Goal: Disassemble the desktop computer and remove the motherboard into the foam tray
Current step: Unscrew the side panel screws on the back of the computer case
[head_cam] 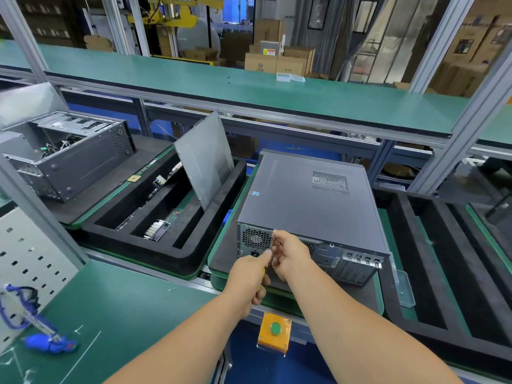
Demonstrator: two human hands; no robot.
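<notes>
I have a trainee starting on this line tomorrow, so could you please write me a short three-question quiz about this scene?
1. True or false: the side panel of the desktop computer in front of the hands is already off.
2. Which hand holds the screwdriver by its yellow handle?
3. Where is the loose metal panel? A) leaning in the foam tray B) flat on the upper shelf

Key: 1 false; 2 the left hand, while the right hand steadies the shaft; 3 A.

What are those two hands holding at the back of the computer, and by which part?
A screwdriver. The left hand grips its yellow handle; the right hand pinches the metal shaft near the tip, against the rear panel of the computer case.
</notes>
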